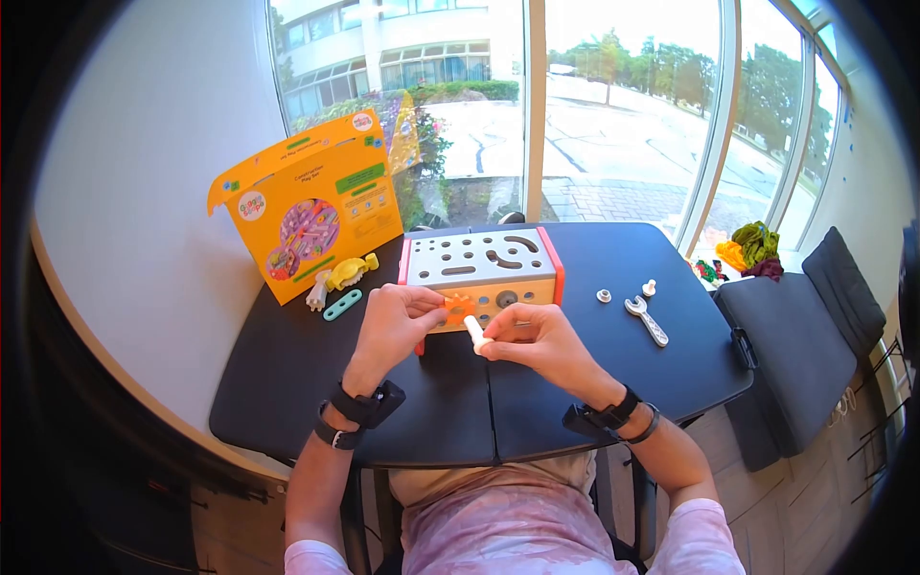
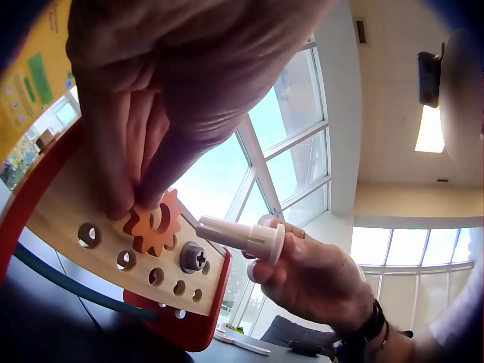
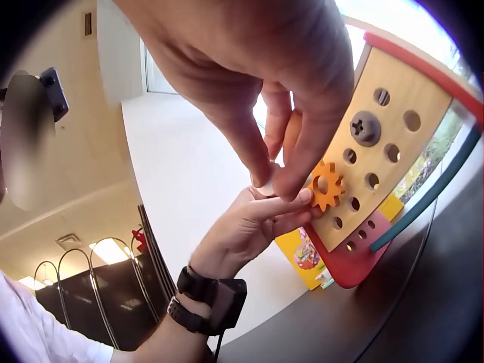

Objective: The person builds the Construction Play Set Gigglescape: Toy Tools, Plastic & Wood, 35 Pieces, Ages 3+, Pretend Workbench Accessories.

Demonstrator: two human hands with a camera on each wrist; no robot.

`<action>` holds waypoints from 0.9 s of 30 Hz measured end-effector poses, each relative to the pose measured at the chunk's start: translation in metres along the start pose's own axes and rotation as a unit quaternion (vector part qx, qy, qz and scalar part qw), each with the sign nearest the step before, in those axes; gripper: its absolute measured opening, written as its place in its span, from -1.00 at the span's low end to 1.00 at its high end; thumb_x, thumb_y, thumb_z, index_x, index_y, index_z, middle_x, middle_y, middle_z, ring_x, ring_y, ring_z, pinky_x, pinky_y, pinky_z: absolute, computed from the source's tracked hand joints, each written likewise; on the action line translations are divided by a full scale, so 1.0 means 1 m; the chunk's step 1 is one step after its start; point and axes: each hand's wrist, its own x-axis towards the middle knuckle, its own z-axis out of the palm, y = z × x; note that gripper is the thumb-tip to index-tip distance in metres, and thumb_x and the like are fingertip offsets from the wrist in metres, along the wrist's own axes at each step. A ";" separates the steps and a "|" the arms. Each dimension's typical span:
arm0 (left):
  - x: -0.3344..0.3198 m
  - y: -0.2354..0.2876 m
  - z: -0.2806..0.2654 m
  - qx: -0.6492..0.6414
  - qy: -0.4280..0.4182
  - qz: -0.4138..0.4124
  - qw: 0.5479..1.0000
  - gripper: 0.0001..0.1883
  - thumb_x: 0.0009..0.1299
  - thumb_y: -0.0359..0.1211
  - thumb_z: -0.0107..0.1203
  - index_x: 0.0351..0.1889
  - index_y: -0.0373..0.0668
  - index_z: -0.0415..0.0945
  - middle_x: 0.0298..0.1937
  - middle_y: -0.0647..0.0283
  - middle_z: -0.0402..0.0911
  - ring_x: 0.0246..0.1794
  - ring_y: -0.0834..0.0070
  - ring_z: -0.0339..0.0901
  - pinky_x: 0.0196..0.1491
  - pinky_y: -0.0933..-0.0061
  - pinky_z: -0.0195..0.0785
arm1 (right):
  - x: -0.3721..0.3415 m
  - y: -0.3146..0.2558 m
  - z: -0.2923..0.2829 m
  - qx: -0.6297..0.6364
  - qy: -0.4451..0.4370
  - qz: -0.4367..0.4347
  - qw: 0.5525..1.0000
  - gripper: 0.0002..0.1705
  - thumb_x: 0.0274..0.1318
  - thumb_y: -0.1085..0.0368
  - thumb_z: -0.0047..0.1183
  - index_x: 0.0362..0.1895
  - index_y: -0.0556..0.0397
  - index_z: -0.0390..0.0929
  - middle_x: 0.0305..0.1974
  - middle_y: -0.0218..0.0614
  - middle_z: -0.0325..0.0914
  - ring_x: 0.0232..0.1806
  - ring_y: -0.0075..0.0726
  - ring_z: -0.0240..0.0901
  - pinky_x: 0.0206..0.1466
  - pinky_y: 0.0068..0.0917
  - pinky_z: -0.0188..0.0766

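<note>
My left hand (image 1: 393, 326) pinches an orange gear (image 1: 460, 308) by its edge, against the holed wooden front of the toy workbench (image 1: 479, 259). In the left wrist view the gear (image 2: 155, 225) has a round centre hole and lies beside a grey screw head (image 2: 194, 258) set in the panel. My right hand (image 1: 541, 347) pinches a white peg (image 1: 476, 334) by its wide head. The peg's split shaft (image 2: 227, 231) points toward the gear, apart from it. In the right wrist view my fingers mostly hide the peg.
On the table (image 1: 594, 383), right of the workbench, lie a white wrench (image 1: 647, 321), a small grey-white piece (image 1: 604, 296) and a white peg (image 1: 650, 287). At the left are a yellow box (image 1: 316, 206), a teal strip (image 1: 342, 305) and a yellow piece (image 1: 352, 272). Windows stand behind.
</note>
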 end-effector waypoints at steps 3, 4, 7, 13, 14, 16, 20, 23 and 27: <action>0.001 0.002 0.002 0.012 0.004 0.009 1.000 -0.72 0.43 -0.45 0.51 0.01 -0.44 0.83 -0.17 0.06 0.92 -0.17 0.45 0.90 -0.02 0.47 0.75 | 0.013 0.007 0.006 -0.010 0.000 -0.008 1.000 -0.71 0.33 0.35 0.53 -0.01 0.26 0.75 -0.13 -0.26 0.85 -0.06 -0.45 0.83 0.05 -0.52 0.72; 0.000 0.003 0.003 0.012 0.006 0.011 1.000 -0.72 0.43 -0.44 0.51 0.01 -0.44 0.83 -0.17 0.06 0.92 -0.17 0.46 0.90 -0.02 0.47 0.75 | 0.016 0.011 0.008 -0.019 0.004 -0.017 1.000 -0.71 0.32 0.35 0.53 -0.01 0.27 0.75 -0.14 -0.25 0.85 -0.07 -0.44 0.84 0.04 -0.51 0.72; 0.000 0.002 0.004 0.008 0.008 0.010 1.000 -0.72 0.43 -0.43 0.51 0.01 -0.43 0.84 -0.18 0.08 0.93 -0.17 0.47 0.90 -0.02 0.48 0.75 | 0.026 0.013 0.010 -0.063 0.013 -0.020 0.998 -0.72 0.32 0.37 0.52 -0.01 0.25 0.74 -0.14 -0.21 0.86 -0.05 -0.41 0.85 0.06 -0.51 0.72; 0.000 0.005 0.006 0.011 0.014 0.002 1.000 -0.73 0.43 -0.42 0.51 -0.01 -0.43 0.84 -0.18 0.09 0.93 -0.19 0.47 0.90 -0.04 0.49 0.74 | 0.040 0.021 0.013 -0.110 0.037 -0.053 0.992 -0.75 0.33 0.38 0.50 -0.04 0.28 0.74 -0.15 -0.20 0.86 -0.06 -0.39 0.86 0.03 -0.51 0.73; -0.001 0.004 0.006 0.009 0.016 0.002 1.000 -0.73 0.43 -0.42 0.51 -0.02 -0.42 0.84 -0.19 0.10 0.93 -0.20 0.48 0.90 -0.04 0.49 0.74 | 0.042 0.023 0.013 -0.124 0.042 -0.063 0.989 -0.75 0.34 0.39 0.50 -0.05 0.28 0.74 -0.16 -0.21 0.86 -0.06 -0.39 0.86 0.02 -0.51 0.74; 0.000 0.002 0.007 0.004 0.022 0.004 1.000 -0.74 0.42 -0.42 0.52 -0.03 -0.41 0.83 -0.20 0.11 0.93 -0.20 0.48 0.90 -0.04 0.49 0.74 | 0.045 0.028 0.016 -0.120 0.053 -0.078 0.988 -0.71 0.26 0.36 0.53 -0.04 0.27 0.77 -0.13 -0.19 0.86 -0.12 -0.37 0.87 -0.03 -0.47 0.75; -0.001 0.001 0.010 0.022 0.045 0.013 0.999 -0.77 0.39 -0.40 0.55 -0.10 -0.36 0.82 -0.27 0.14 0.91 -0.28 0.51 0.87 -0.10 0.50 0.72 | 0.041 0.000 0.022 -0.305 0.080 -0.066 0.947 -0.54 0.17 0.24 0.58 0.08 0.20 0.76 0.11 -0.04 0.78 0.12 -0.20 0.82 0.19 -0.32 0.71; -0.005 0.017 0.005 0.093 0.052 -0.008 0.994 -0.75 0.36 -0.38 0.58 -0.11 -0.30 0.79 -0.34 0.21 0.87 -0.39 0.55 0.80 -0.23 0.50 0.65 | 0.033 -0.015 0.028 -0.487 0.170 -0.191 0.835 -0.32 0.20 0.06 0.55 0.30 0.14 0.68 0.32 0.06 0.63 0.45 0.01 0.58 0.58 0.01 0.41; -0.008 0.028 -0.003 0.165 0.120 0.034 0.978 -0.73 0.38 -0.34 0.56 -0.06 -0.24 0.77 -0.17 0.13 0.86 -0.31 0.43 0.78 -0.22 0.38 0.61 | 0.048 0.007 0.006 -0.532 0.130 -0.261 0.795 -0.13 0.26 -0.14 0.49 0.47 0.12 0.58 0.44 0.07 0.56 0.64 0.15 0.33 0.78 0.28 -0.05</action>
